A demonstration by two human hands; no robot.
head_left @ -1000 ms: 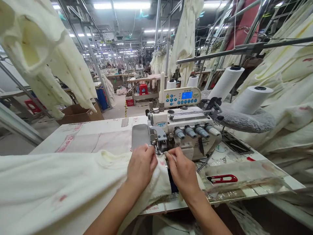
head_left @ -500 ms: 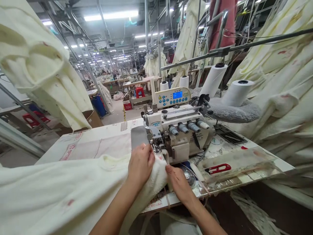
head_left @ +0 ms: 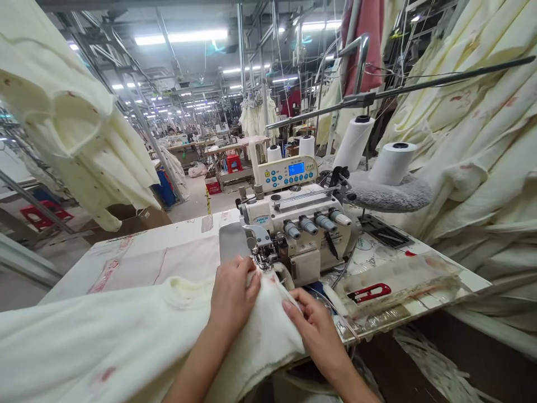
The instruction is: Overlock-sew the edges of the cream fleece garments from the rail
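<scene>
A cream fleece garment [head_left: 138,319] with small reddish marks spreads over the near left of the sewing table [head_left: 121,246]. One edge of it lies close to the presser foot of a white overlock sewing machine [head_left: 306,263]. Beside the foot, my left hand [head_left: 235,291] is closed on the fabric, fingers bunched. Farther right, my right hand [head_left: 312,322] pinches the fabric edge between thumb and fingers. The fabric below it hangs to the table's front edge. The needle area is partly hidden by my left fingers.
Red thread snips [head_left: 369,292] lie in a clear tray [head_left: 428,268] right of the machine. White thread cones [head_left: 392,163] stand behind it. Cream garments hang at the left [head_left: 75,123] and right [head_left: 474,134]. A metal bar [head_left: 419,87] crosses the upper right.
More of the fabric now lies spread between my hands, its lower edge showing at the table front. My right hand has changed its hold along the edge. The view has shifted slightly.
</scene>
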